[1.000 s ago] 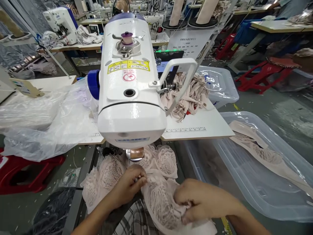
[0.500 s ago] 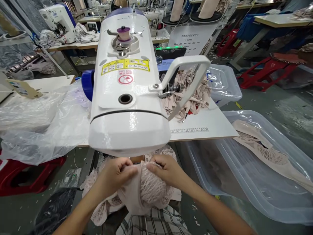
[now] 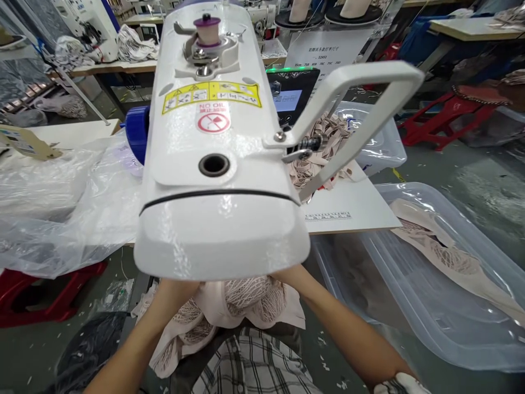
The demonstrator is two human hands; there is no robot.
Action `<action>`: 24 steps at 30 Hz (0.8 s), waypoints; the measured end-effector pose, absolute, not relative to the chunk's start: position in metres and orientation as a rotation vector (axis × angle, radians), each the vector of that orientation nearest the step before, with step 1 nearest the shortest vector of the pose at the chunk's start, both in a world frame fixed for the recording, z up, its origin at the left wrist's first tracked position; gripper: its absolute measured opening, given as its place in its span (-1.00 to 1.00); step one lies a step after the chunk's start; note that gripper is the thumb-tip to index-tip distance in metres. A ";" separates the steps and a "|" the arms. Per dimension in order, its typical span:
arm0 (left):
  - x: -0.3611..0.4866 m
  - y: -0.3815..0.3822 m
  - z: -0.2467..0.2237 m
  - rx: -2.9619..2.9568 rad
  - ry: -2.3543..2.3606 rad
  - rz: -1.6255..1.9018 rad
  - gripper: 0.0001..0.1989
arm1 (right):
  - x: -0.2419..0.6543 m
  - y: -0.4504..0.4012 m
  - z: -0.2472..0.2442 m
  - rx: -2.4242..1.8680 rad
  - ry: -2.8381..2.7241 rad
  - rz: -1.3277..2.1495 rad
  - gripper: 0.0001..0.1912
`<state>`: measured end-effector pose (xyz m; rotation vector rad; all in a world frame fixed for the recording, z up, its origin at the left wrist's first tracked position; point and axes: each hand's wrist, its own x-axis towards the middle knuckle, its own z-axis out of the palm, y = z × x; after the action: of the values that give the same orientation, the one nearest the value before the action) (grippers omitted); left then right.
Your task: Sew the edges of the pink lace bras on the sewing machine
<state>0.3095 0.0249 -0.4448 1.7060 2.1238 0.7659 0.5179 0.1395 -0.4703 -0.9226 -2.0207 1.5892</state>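
Observation:
A beige lace bra [image 3: 246, 295] lies across my lap, its front edge hidden under the white head of the sewing machine [image 3: 221, 235]. My left hand [image 3: 177, 290] is at the left side of the bra, with its fingers out of sight beneath the machine head. On the other side, my right hand [image 3: 292, 276] also reaches under the head beside a lace cup; its fingers are hidden too. More beige lace pieces [image 3: 174, 342] hang over my lap at the left.
A clear plastic bin [image 3: 426, 328] with beige lace pieces stands at the right. Beige straps [image 3: 328, 134] are heaped on the white table [image 3: 348, 205]. Plastic sheeting [image 3: 74, 208] covers the left side, above a red stool [image 3: 41, 301]. A white bent lever [image 3: 369, 115] sticks out from the machine.
Both hands have moved forward with the bra, from in front of the machine head to beneath it. My view has come closer to the machine, which looks larger.

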 end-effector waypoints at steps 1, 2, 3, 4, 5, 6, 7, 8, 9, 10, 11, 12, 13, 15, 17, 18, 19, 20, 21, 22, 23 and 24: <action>0.309 0.025 -0.445 1.721 2.120 0.761 -0.61 | 0.518 0.140 -0.472 -0.920 -2.000 1.609 -0.54; 0.308 0.026 -0.446 1.730 2.120 0.755 -0.60 | 0.518 0.140 -0.475 -0.916 -1.969 1.630 -0.55; 0.308 0.026 -0.445 1.737 2.122 0.746 -0.61 | 0.518 0.139 -0.481 -0.909 -1.930 1.654 -0.55; 0.307 0.026 -0.444 1.744 2.128 0.738 -0.62 | 0.520 0.137 -0.489 -0.899 -1.885 1.682 -0.53; 0.306 0.026 -0.443 1.752 2.135 0.729 -0.63 | 0.521 0.135 -0.499 -0.869 -1.845 1.720 -0.47; 0.305 0.026 -0.442 1.758 2.141 0.725 -0.64 | 0.524 0.131 -0.511 -0.819 -1.820 1.775 -0.38; 0.304 0.026 -0.440 1.762 2.147 0.727 -0.65 | 0.527 0.127 -0.523 -0.756 -1.817 1.848 -0.31; 0.303 0.025 -0.439 1.764 2.152 0.735 -0.66 | 0.531 0.123 -0.536 -0.683 -1.848 1.944 -0.27; 0.301 0.024 -0.438 1.764 2.159 0.743 -0.67 | 0.535 0.119 -0.548 -0.607 -1.903 2.055 -0.29; 0.301 0.023 -0.436 1.759 2.160 0.753 -0.68 | 0.540 0.114 -0.559 -0.542 -1.955 2.168 -0.35; 0.300 0.022 -0.435 1.744 2.150 0.761 -0.71 | 0.545 0.109 -0.567 -0.499 -1.972 2.283 -0.43; 0.300 0.022 -0.435 1.719 2.127 0.770 -0.74 | 0.550 0.105 -0.574 -0.482 -1.941 2.387 -0.49; 0.300 0.021 -0.434 1.684 2.100 0.778 -0.78 | 0.555 0.101 -0.579 -0.478 -1.876 2.468 -0.53; 0.302 0.019 -0.434 1.609 2.065 0.782 -0.80 | 0.565 0.095 -0.584 -0.517 -1.685 2.531 -0.56; 0.304 0.018 -0.435 1.565 2.081 0.769 -0.77 | 0.574 0.091 -0.584 -0.585 -1.566 2.499 -0.54; 0.305 0.017 -0.435 1.554 2.098 0.758 -0.75 | 0.577 0.089 -0.582 -0.626 -1.521 2.464 -0.54; 0.306 0.016 -0.436 1.538 2.115 0.739 -0.73 | 0.581 0.088 -0.581 -0.664 -1.467 2.434 -0.55; 0.306 0.014 -0.437 1.511 2.130 0.713 -0.70 | 0.583 0.087 -0.579 -0.693 -1.409 2.410 -0.57; 0.307 0.013 -0.438 1.473 2.141 0.678 -0.67 | 0.586 0.086 -0.577 -0.711 -1.348 2.398 -0.60; 0.307 0.012 -0.439 1.431 2.148 0.639 -0.65 | 0.588 0.085 -0.575 -0.724 -1.276 2.399 -0.63; 0.307 0.011 -0.439 1.397 2.151 0.603 -0.64 | 0.590 0.084 -0.574 -0.730 -1.206 2.408 -0.66; 0.307 0.010 -0.439 1.381 2.158 0.582 -0.64 | 0.592 0.084 -0.572 -0.731 -1.144 2.421 -0.68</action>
<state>0.3066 0.0096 -0.4388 1.3806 2.1577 0.5824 0.5925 0.0839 -0.5720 -0.7310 -1.1445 2.4208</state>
